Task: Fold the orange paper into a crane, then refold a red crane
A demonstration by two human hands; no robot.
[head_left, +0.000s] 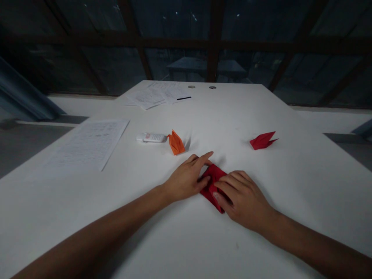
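Note:
A partly folded sheet of red origami paper [214,170] lies on the white table between my hands. My left hand [187,178] holds its left side, the thumb pressing on top and the index finger stretched out past the far edge. On the right side, my right hand [242,197] pinches a fold of the paper between thumb and fingers, covering part of it. Beyond my left hand stands an orange folded paper crane [176,143]. A red folded paper piece [262,141] with pointed tips rests farther off to the right.
A white remote control [151,137] lies left of the orange crane. Printed sheets [87,143] cover the table's left side, with more papers [157,95] and a dark pen [184,98] at the back. Two round grommets [192,87] sit near the far edge, before dark windows.

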